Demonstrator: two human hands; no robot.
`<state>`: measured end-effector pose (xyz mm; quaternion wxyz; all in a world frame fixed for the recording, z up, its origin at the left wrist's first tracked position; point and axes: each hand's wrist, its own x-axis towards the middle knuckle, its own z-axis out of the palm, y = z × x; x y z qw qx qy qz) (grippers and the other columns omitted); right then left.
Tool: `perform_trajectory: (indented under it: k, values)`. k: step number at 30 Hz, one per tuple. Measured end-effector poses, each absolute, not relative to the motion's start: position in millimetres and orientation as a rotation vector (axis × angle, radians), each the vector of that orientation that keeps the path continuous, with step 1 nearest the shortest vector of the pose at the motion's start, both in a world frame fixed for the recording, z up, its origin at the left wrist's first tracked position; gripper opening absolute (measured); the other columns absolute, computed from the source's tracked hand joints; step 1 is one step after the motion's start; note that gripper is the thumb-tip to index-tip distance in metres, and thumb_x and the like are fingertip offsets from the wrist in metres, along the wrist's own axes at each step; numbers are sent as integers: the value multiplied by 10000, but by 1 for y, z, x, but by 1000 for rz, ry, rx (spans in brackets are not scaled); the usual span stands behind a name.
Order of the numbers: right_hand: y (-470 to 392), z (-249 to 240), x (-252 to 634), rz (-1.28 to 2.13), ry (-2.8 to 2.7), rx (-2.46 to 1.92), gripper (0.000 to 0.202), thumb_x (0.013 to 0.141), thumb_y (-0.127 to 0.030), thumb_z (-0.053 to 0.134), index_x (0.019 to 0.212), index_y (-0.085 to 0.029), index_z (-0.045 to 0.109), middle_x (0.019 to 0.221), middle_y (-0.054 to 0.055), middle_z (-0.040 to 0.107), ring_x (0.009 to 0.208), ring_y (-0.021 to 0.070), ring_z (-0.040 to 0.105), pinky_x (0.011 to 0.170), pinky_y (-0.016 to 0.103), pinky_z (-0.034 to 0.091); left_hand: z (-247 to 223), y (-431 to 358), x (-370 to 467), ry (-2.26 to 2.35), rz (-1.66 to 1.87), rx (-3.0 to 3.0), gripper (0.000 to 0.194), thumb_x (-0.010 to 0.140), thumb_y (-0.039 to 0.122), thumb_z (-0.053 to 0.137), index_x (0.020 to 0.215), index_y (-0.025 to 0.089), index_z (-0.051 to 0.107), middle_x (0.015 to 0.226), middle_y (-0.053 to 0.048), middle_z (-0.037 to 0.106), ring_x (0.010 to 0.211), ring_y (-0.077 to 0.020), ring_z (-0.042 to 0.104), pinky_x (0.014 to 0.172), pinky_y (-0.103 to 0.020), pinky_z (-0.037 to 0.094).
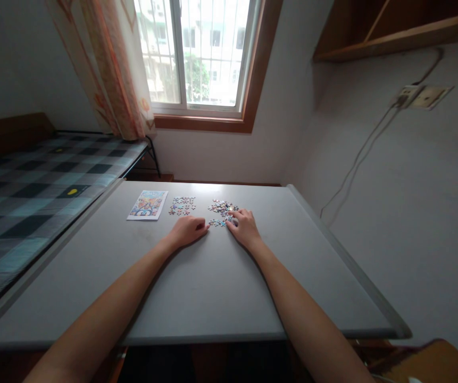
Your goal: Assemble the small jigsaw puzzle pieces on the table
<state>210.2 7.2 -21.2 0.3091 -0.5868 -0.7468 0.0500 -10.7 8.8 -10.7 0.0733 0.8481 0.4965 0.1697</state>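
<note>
On a gray table (213, 298), the left hand (189, 231) curls, the right hand (244, 226) bends; neither's grip is discernible. Right of a printed picture (148, 205), the puzzle heap (221, 206) beside the right hand looks unsorted; rows of pieces (180, 206) appear sorted.

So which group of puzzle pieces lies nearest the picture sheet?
The leftmost group, just right of the picture sheet; the other pieces lie farther right, near the right hand.

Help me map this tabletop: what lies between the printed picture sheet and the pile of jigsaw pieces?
The head view shows rough rows of jigsaw pieces between the picture sheet and the pile, with tabletop showing on either side.
</note>
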Motion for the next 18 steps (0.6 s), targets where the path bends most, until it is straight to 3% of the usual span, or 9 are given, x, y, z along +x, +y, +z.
perform_trajectory:
  k: [18]
  values:
    - [14, -27, 211, 187, -1909, -1484, 219, 787, -222, 598, 989, -184, 676, 841, 48, 641, 877, 208, 511, 854, 324, 371, -12, 11, -11, 1507, 496, 2558, 409, 867, 477, 414, 618, 199, 581, 552, -12, 567, 503, -134, 446, 521, -252, 224]
